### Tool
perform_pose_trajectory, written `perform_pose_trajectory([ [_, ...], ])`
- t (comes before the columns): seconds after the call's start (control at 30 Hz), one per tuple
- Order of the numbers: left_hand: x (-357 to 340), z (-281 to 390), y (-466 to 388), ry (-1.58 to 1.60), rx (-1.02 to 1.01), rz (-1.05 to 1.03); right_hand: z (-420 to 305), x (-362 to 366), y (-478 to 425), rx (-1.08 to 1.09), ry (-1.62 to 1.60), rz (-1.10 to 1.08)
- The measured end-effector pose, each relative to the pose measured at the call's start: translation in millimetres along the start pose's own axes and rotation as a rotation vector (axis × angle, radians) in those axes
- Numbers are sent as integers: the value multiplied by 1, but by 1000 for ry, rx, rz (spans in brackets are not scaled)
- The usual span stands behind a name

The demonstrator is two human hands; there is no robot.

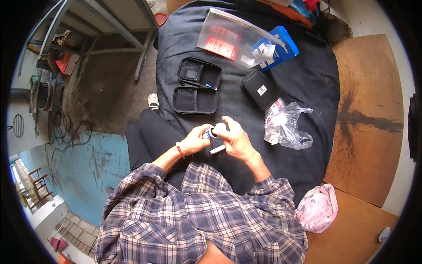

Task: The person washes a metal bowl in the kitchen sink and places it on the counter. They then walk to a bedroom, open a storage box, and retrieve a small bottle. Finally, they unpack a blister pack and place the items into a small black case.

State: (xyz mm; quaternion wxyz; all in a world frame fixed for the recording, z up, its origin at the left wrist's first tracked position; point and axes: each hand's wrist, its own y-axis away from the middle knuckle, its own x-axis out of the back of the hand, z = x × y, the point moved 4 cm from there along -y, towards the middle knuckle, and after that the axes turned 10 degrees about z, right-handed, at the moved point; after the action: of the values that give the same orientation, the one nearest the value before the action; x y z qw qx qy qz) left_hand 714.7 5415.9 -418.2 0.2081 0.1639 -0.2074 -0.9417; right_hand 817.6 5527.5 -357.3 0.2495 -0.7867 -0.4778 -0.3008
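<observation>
My left hand (194, 140), with a red bead bracelet at the wrist, grips a small vial (209, 134) with a blue and white label. Its dark open mouth faces my right hand (239, 142). A round white cap (220, 126) sits between two fingers of that hand, close to the vial's mouth. Below the right hand's fingers a white pen-like stick (217, 149) sticks out; whether it is held or lies on the black cloth (250, 161) cannot be told. Beyond the hands an unzipped black case (206, 100) lies open, with mesh pockets and a small blue item inside.
A closed black case (262, 89) bears a printed code label. Right of it lies a clear plastic bag (293, 127) with packets. Farther back are a translucent box (227, 36) and a blue box (280, 46). A pink patterned cloth bundle (317, 208) rests at right.
</observation>
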Motion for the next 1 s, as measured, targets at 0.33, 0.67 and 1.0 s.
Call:
perform_pose_trajectory([
  [0.33,-15,35,31,-280,-46,-188,-41,11,4,242,-55,-188],
  [0.67,-10,40,40,-72,-5,-242,-44,14,16,82,-345,-84],
  [1.0,-4,37,39,2,30,-214,-40,4,22,-158,-476,154],
])
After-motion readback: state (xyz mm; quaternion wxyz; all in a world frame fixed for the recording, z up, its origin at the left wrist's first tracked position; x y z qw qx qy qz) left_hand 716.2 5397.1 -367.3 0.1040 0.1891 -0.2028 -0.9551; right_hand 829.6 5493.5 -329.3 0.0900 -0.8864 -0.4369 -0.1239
